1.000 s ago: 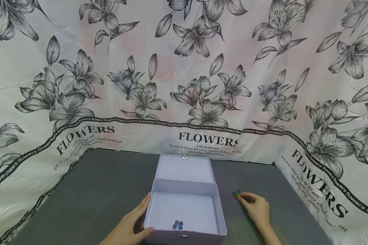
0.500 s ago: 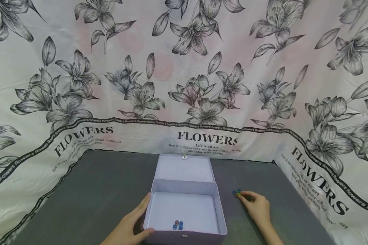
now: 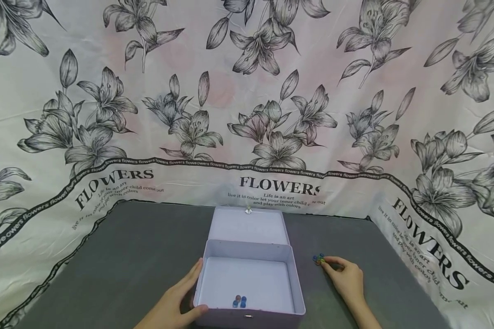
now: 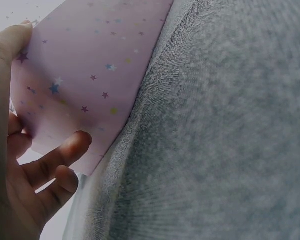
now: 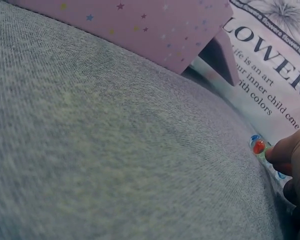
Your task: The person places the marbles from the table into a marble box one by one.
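A pale purple box (image 3: pixel 249 249) stands with its lid folded back in the head view. Several blue and reddish-brown glass marbles (image 3: pixel 243 301) lie inside near its front wall. My left hand (image 3: pixel 174 299) grips the box's front left corner, thumb at the front rim and fingers along the left side. In the left wrist view, two fingertips (image 4: pixel 78 144) are near the star-printed wall. To the right of the box, my right hand (image 3: pixel 349 278) pinches a greenish marble (image 3: pixel 322 260) at a small cluster on the table. The right wrist view shows a red marble (image 5: pixel 259 146) before the fingertips.
The lid (image 3: pixel 249 226) lies behind the box, a clear knob at its far edge. A dark grey cloth (image 3: pixel 148 246) covers the table. White flower-printed curtain (image 3: pixel 197 183) hangs along the back and both sides.
Both hands and the box keep their places, apart from a slight shift of the head view. The right fingertips stay at the marble cluster.
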Motion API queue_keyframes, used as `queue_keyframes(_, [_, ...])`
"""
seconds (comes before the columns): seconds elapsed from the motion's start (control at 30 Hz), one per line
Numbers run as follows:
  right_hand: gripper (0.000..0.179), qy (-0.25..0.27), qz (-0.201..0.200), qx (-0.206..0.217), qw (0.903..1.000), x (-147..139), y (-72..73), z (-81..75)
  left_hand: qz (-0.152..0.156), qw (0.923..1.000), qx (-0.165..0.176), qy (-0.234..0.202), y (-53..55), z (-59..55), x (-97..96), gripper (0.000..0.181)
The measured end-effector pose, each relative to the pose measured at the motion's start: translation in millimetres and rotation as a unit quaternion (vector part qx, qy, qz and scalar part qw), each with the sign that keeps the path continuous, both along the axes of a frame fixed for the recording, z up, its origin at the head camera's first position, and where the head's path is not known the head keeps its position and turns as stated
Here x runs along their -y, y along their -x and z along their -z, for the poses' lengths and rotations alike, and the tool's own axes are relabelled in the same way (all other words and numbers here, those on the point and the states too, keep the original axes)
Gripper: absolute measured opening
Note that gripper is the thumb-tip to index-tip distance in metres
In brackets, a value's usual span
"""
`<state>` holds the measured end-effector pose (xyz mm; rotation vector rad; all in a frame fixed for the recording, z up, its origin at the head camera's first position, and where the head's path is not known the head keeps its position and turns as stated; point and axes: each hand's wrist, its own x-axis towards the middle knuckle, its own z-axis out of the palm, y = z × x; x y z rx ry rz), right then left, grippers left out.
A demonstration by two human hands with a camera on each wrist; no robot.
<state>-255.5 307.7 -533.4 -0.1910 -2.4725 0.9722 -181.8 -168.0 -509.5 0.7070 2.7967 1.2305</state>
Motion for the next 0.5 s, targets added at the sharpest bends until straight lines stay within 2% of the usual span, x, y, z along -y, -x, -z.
queue_keyframes(0.17, [0.017,0.018,0.002,-0.006,0.9998,1.5,1.3,-2.0,0.006,0.9999,0.004,-0.009,1.1,-1.6,0.8,0.098])
queue_keyframes(0.33, [0.019,0.043,-0.001,-0.007,0.9991,2.5,-0.2,-3.5,0.009,0.9989,0.037,-0.028,1.3,0.2,0.9,0.1])
queue_keyframes(0.5, [0.015,0.034,0.002,-0.019,0.9993,6.0,-1.7,-9.0,0.009,0.9978,0.055,-0.034,1.7,0.5,0.2,0.1])
